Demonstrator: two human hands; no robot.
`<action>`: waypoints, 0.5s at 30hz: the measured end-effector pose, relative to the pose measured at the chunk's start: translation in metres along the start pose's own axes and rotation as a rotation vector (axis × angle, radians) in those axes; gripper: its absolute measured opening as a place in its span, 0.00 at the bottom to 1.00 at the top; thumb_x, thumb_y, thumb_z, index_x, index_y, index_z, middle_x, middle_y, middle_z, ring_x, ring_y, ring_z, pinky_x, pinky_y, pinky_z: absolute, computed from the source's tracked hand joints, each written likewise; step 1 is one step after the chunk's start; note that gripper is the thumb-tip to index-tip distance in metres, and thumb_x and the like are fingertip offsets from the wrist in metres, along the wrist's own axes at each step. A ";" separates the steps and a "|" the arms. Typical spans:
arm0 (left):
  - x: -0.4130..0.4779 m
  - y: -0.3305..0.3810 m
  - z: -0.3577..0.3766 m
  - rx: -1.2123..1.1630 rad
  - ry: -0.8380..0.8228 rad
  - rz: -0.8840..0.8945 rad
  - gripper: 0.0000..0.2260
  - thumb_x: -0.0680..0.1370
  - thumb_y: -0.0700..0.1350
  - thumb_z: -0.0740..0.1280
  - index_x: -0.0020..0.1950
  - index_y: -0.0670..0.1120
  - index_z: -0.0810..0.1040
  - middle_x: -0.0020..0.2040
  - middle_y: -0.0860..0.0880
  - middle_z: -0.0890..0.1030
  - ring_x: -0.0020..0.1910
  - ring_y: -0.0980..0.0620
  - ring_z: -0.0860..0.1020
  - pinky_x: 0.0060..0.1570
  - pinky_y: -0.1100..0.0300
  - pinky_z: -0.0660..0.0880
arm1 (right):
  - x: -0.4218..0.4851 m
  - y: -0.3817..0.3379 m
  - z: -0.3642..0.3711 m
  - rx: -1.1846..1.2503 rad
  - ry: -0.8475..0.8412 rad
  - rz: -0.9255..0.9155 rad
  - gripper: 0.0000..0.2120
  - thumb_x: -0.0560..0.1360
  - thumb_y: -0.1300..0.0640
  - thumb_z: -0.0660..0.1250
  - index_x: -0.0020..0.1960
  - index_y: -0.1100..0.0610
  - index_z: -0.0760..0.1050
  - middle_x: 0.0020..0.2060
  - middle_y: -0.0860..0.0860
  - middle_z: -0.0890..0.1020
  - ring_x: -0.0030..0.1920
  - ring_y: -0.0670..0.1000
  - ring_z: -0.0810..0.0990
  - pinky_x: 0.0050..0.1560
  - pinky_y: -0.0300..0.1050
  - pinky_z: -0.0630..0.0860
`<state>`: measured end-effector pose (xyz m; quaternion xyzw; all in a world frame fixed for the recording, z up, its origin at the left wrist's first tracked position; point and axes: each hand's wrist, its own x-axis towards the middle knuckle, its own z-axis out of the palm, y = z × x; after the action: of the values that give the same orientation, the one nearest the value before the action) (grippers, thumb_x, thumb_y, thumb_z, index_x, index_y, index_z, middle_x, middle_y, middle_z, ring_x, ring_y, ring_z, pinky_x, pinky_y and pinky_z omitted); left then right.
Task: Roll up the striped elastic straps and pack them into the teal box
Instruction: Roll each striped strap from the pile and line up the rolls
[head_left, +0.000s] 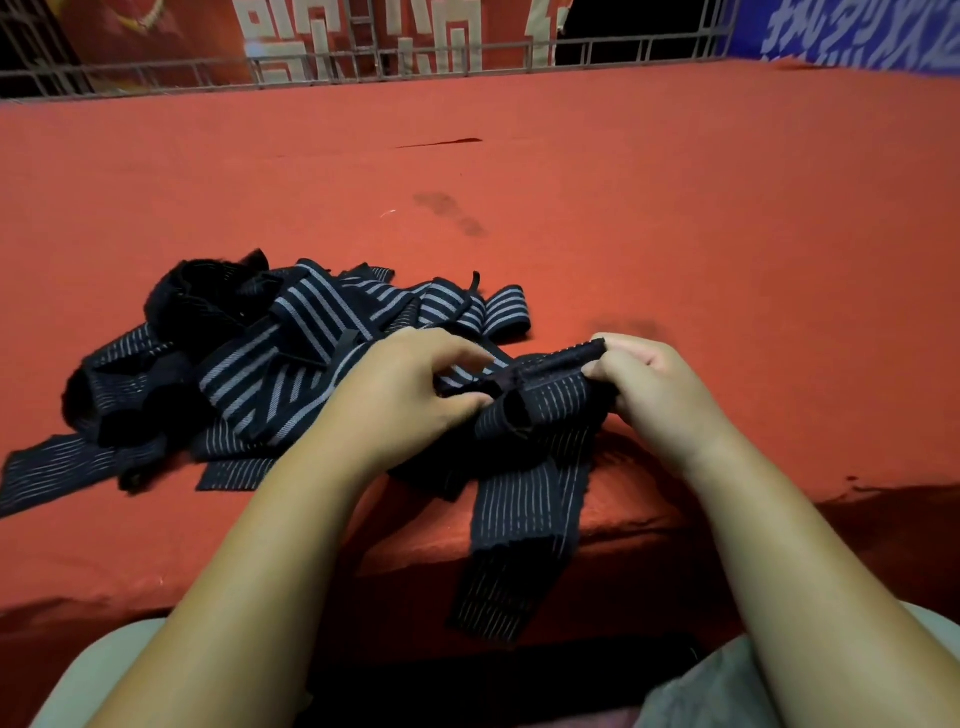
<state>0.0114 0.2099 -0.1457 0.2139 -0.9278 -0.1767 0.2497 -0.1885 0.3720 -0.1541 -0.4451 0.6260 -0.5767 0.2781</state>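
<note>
Step in hand: starting the roll of one strap. The left hand pinches the strap between thumb and curled fingers. The right hand grips its dark end, fingers curled round it. The strap is held just above the near edge of the table, its free length hanging over that edge. The other straps lie in a loose pile on the table, left of the hands. The box is not in view. Next move, as judged: turn the gripped end onto itself, hold tension with the left hand, and feed in the hanging length.
</note>
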 end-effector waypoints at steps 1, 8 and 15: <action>0.000 0.002 0.003 0.013 0.003 0.002 0.12 0.77 0.49 0.79 0.59 0.62 0.86 0.54 0.64 0.84 0.57 0.58 0.79 0.61 0.53 0.78 | 0.000 0.000 0.001 0.002 0.000 -0.006 0.11 0.74 0.55 0.63 0.39 0.60 0.64 0.38 0.54 0.67 0.41 0.54 0.65 0.46 0.57 0.62; 0.003 0.009 0.009 -0.265 0.285 -0.248 0.06 0.78 0.44 0.76 0.46 0.55 0.90 0.43 0.61 0.87 0.47 0.63 0.84 0.54 0.56 0.81 | 0.000 0.001 0.001 -0.103 -0.003 -0.029 0.14 0.75 0.53 0.63 0.40 0.61 0.64 0.37 0.53 0.68 0.40 0.53 0.66 0.45 0.56 0.63; 0.005 -0.011 -0.014 -0.134 0.481 -0.484 0.03 0.79 0.46 0.73 0.45 0.51 0.83 0.39 0.55 0.83 0.43 0.53 0.83 0.49 0.52 0.80 | 0.002 0.001 -0.008 0.041 0.105 -0.074 0.10 0.77 0.61 0.62 0.40 0.63 0.67 0.35 0.51 0.67 0.36 0.50 0.67 0.40 0.47 0.64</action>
<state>0.0180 0.1948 -0.1371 0.4461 -0.7512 -0.2360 0.4255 -0.1963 0.3737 -0.1533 -0.4315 0.6107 -0.6220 0.2324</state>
